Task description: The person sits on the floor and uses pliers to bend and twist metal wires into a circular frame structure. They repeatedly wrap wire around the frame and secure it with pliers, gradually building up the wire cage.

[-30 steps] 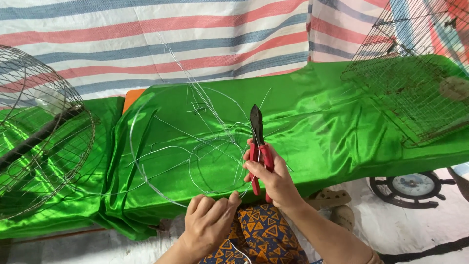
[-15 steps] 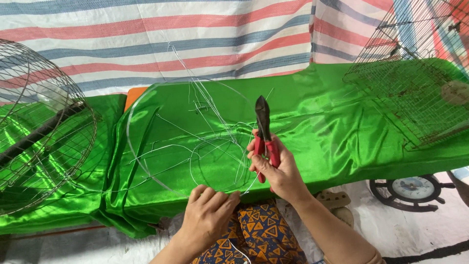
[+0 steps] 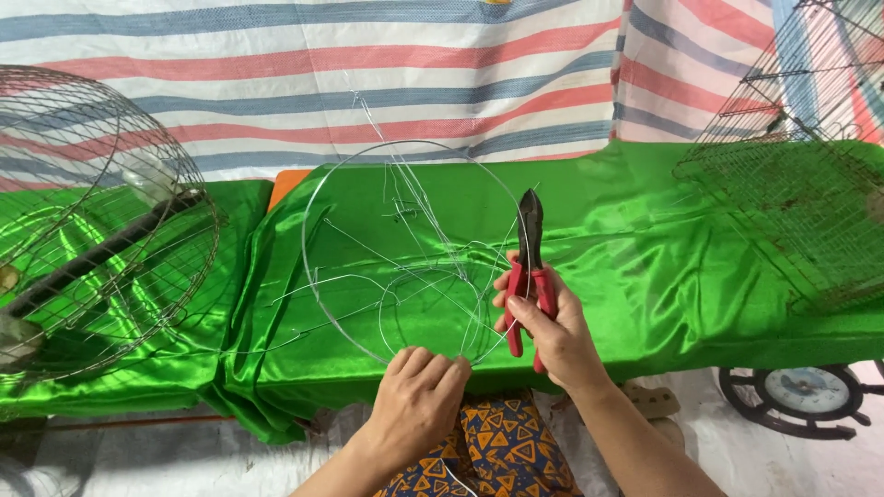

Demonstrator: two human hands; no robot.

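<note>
My left hand (image 3: 416,398) pinches the lower rim of a large thin wire ring (image 3: 311,198) that stands tilted up above the green satin cloth (image 3: 645,230). Several loose wire spokes and a smaller wire circle (image 3: 398,296) cross inside the ring. My right hand (image 3: 545,324) grips red-handled black cutting pliers (image 3: 529,241), jaws pointing up, right beside the ring's right side and the spoke ends.
A round wire fan guard (image 3: 101,221) with a dark bar lies on the cloth at left. A flat wire mesh cage (image 3: 792,184) sits at right. A striped tarp (image 3: 368,74) hangs behind. A round ship-wheel clock (image 3: 799,398) lies on the floor, lower right.
The wire ring has been lifted from lying flat on the cloth into a more upright tilt. My right hand with the pliers has shifted slightly right and up.
</note>
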